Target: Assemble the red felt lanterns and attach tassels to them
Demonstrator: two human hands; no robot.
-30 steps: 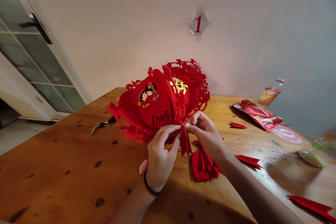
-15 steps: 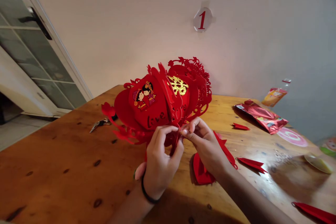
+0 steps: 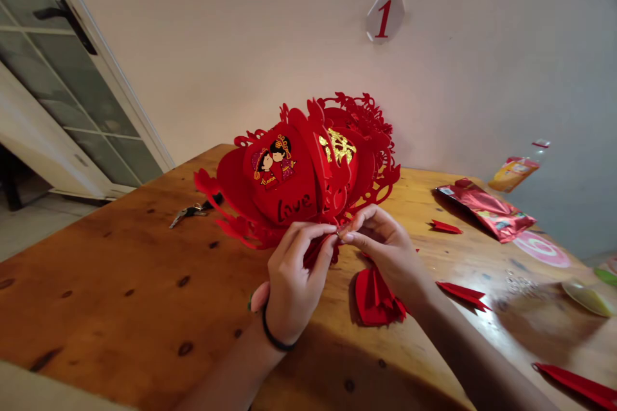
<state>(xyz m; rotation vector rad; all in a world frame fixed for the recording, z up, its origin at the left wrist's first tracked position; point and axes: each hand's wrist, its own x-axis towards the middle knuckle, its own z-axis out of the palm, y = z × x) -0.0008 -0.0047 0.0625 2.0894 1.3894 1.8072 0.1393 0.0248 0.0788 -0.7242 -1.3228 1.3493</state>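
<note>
A red felt-like lantern (image 3: 299,170) with cut-out edges, a kissing-couple picture, the word "Love" and a gold character leans over the table. My left hand (image 3: 296,266) is closed on its lower edge, thumb and forefinger pinched together. My right hand (image 3: 380,241) meets it there, its thumb and forefinger pinching at the same spot. A tiny shiny bit shows between the fingertips, too small to name. Beneath my right hand lie folded red pieces (image 3: 376,298), partly covered by the wrist.
Red pointed pendants (image 3: 465,295) lie along the right of the wooden table (image 3: 144,295), near scattered small clear or metallic bits (image 3: 523,286) and a yellowish dish (image 3: 585,298). Behind are a red foil packet (image 3: 486,209) and a bottle (image 3: 518,170). Keys (image 3: 190,212) lie at left.
The view has shifted slightly, and the lantern sits a little higher and further right. Both hands stay pinched together at its lower edge.
</note>
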